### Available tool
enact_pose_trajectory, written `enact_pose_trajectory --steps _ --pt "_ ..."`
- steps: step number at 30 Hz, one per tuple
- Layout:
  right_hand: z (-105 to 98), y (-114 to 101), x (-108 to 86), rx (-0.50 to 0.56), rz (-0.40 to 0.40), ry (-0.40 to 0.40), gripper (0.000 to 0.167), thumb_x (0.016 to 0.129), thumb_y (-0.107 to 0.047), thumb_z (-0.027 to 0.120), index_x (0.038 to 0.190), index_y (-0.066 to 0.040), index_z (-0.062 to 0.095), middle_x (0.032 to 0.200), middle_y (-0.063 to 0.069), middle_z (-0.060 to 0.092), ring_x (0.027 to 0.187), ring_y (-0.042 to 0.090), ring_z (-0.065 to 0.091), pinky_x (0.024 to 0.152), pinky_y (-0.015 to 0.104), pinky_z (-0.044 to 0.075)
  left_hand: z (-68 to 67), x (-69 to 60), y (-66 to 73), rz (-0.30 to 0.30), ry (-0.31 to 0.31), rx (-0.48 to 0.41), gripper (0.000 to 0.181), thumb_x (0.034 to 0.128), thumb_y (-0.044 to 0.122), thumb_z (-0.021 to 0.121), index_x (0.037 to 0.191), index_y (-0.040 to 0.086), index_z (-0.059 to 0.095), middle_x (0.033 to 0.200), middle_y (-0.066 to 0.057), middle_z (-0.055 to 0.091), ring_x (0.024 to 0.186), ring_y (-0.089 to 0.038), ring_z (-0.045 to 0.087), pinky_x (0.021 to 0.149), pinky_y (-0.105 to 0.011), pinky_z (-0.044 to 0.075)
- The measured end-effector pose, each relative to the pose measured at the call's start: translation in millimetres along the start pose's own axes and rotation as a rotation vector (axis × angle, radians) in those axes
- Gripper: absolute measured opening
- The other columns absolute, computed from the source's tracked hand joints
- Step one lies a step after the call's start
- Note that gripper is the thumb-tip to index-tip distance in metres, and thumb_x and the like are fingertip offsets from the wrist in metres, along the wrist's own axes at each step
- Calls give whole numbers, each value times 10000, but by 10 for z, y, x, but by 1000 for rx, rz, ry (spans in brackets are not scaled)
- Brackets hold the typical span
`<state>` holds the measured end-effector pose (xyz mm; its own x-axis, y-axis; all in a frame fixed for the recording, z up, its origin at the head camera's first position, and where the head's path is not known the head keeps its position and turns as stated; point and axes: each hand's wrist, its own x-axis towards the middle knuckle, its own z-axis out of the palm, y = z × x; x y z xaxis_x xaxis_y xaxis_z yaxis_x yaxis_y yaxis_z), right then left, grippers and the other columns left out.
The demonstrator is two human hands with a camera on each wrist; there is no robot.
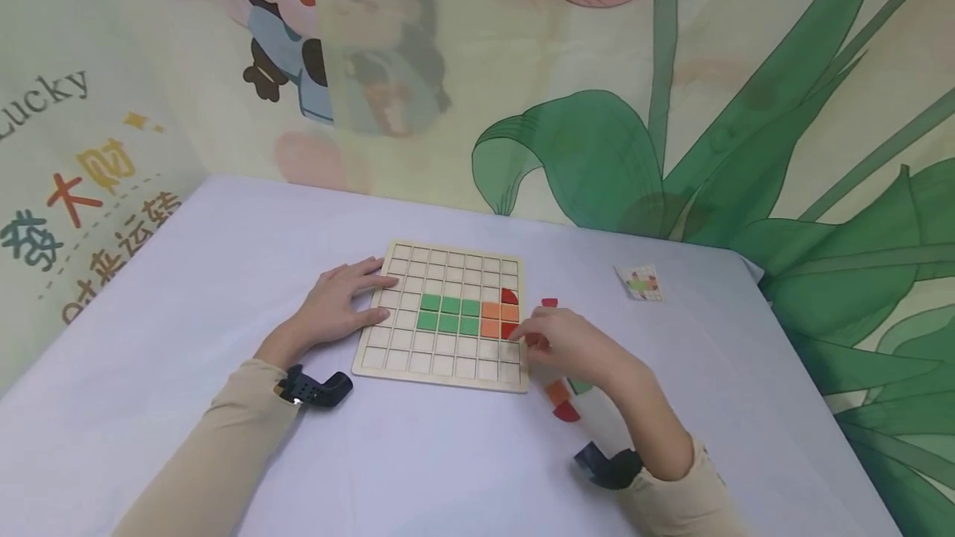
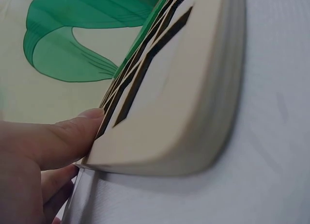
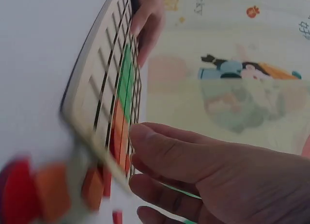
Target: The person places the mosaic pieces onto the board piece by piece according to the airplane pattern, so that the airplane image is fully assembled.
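Note:
A pale wooden grid board (image 1: 455, 367) lies on the table, with green tiles (image 1: 448, 315), orange tiles (image 1: 490, 319) and red tiles (image 1: 509, 297) in its cells. My left hand (image 1: 336, 305) rests on the board's left edge; its thumb (image 2: 80, 132) lies on the frame in the left wrist view. At the right edge, my right hand (image 1: 567, 342) touches the lower red tile with its fingertips. In the right wrist view, the right thumb (image 3: 160, 146) and index finger sit close together at the board, and I see no loose tile held between them.
Right of the board lie loose pieces: an orange tile (image 1: 556, 392), a red quarter-round tile (image 1: 566, 412), a partly hidden green tile (image 1: 579, 386) and a red tile (image 1: 550, 302). A small pattern card (image 1: 642, 283) lies farther right. A printed cloth (image 1: 448, 164) hangs behind the table.

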<state>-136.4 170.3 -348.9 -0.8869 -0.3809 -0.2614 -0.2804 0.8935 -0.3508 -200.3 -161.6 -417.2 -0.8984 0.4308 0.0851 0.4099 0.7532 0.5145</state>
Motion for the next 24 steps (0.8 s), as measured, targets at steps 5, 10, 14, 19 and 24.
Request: enact_pose_trajectory --steps 5,10,14,19,24 --pt "42 288 -268 -23 155 -34 335 730 -184 819 1047 -240 725 869 -65 579 780 96 526 644 206 519 -15 17 -4 -6 -3 -6 524 844 323 675 1316 122 570 1506 -182 355 1419 -351 273 1143 -549 147" --pt "130 440 -415 -51 167 -2 331 702 -175 836 1013 -215 732 896 -60 591 832 86 547 749 256 560 -7 5 3 -13 -14 -12 526 849 333 671 1319 121 566 1515 -177 341 1424 -351 262 1152 -544 133" --pt "168 496 -461 -35 148 49 307 696 -135 836 977 -203 733 906 -65 599 863 84 568 776 275 572 -6 -11 -1 -10 -8 -16 523 847 328 674 1312 113 572 1509 -186 347 1419 -360 269 1145 -549 142" --pt "197 502 -479 -26 139 89 267 707 -97 822 936 -193 723 926 -48 608 895 104 590 788 293 579 -12 -21 4 -16 -6 -10 524 848 327 672 1315 113 569 1507 -191 349 1416 -365 268 1137 -560 153" --pt "219 467 -474 -55 175 98 264 703 -110 826 919 -190 696 930 -37 607 915 127 594 815 316 576 -1 -6 4 -8 -5 -15 526 849 330 673 1316 112 568 1508 -190 348 1415 -365 270 1139 -557 149"
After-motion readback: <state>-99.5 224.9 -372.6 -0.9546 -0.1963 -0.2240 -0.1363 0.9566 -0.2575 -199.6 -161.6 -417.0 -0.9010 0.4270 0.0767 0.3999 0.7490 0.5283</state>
